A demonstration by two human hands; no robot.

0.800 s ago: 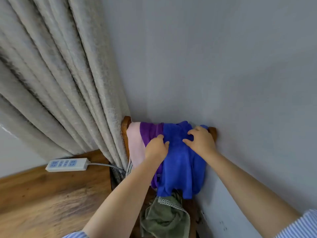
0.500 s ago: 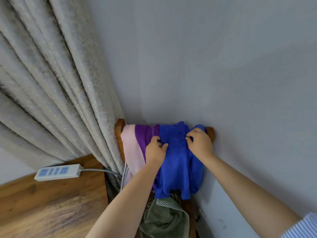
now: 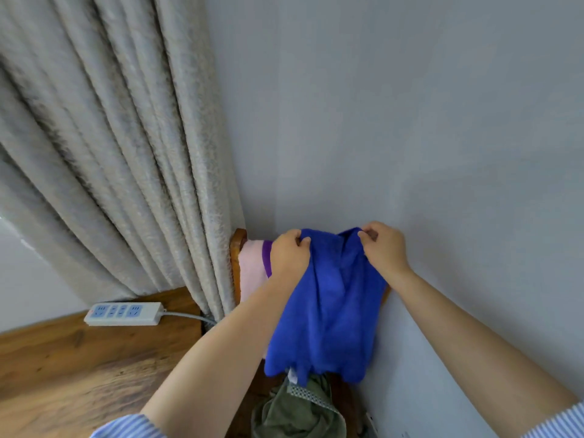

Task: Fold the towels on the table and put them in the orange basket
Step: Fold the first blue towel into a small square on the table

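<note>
Head view: both hands, left (image 3: 289, 256) and right (image 3: 384, 248), pinch the blue towel's (image 3: 328, 311) top edge, arms outstretched.

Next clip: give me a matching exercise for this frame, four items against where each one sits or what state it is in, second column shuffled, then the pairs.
Column 1
1. blue towel
2. pink towel
3. power strip
4. green cloth

Column 2
A. lies on the wooden surface by the curtain
B. bunched low down, under the hanging blue fabric
C. draped over the wooden rail, at the curtain end
D. pinched at its top edge by the left hand and the right hand

Pairs: 1-D, 2-C, 3-A, 4-B
</note>
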